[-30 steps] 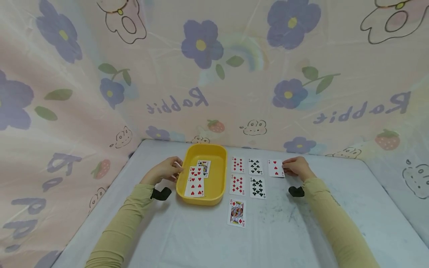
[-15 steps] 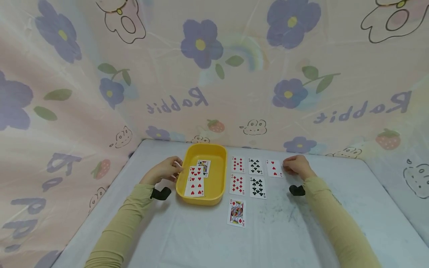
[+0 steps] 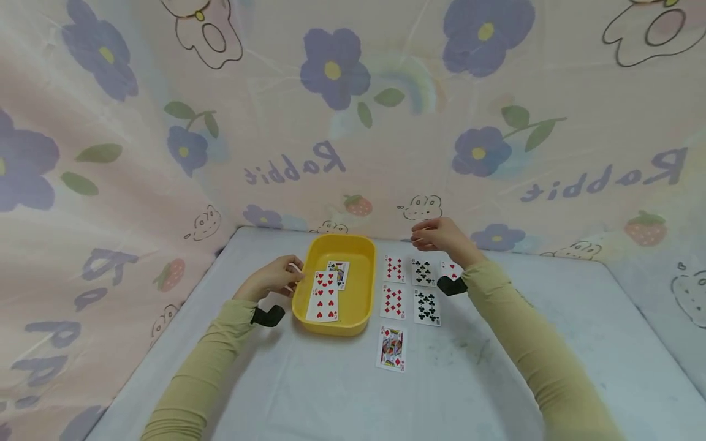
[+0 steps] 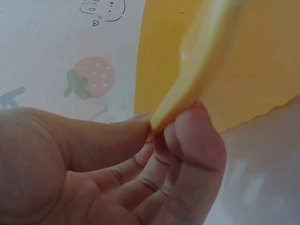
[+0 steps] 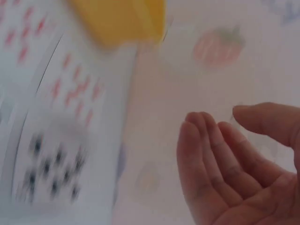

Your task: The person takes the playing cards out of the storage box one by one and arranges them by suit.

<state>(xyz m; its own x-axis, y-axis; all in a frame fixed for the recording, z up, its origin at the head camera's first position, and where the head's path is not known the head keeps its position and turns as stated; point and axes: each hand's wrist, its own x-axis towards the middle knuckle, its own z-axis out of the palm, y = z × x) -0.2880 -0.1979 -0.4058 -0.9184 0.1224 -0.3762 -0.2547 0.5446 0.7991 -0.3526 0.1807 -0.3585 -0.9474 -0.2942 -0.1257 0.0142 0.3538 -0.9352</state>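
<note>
My left hand (image 3: 276, 277) pinches the rim of a yellow plastic tray (image 3: 362, 294) between thumb and fingers, as the left wrist view shows up close. In the tray lie heart cards (image 3: 323, 303) overlapping a face card (image 3: 340, 272). Raised above the back of the table, my right hand (image 3: 441, 237) holds nothing; thumb and fingers stand apart in the right wrist view. Below it lie a club card (image 3: 423, 272) and a three of hearts (image 3: 451, 269), the latter partly hidden by the wrist's black camera mount.
Two diamond cards, the back one (image 3: 394, 268) and the front one (image 3: 393, 301), lie right of the tray beside another club card (image 3: 427, 306). A king of diamonds (image 3: 392, 348) lies nearer the front. A printed curtain (image 3: 375, 177) rises behind the white table (image 3: 331, 392).
My right hand has let go of the three of hearts, lifted, and moved left and back over the cards. The three of hearts slid slightly left. My left hand stays at the tray.
</note>
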